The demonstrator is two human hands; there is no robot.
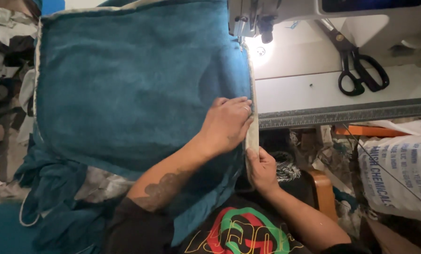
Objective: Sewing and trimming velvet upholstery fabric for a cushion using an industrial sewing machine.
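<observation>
The teal fabric [135, 84] lies spread across the table [342, 89], its right edge carrying a pale trim strip [252, 131] that runs up toward the sewing machine [262, 19]. The left hand [227, 123] rests flat on the fabric, fingers together, pressing against the trim edge. The right hand [261, 167] pinches the lower end of the trim below the table edge. To sew this edge well, the left hand should keep the fabric flat and the edge straight in line with the needle, while the right keeps the trim lightly taut, not stretched. Black scissors [358, 66] lie well apart, to the right.
</observation>
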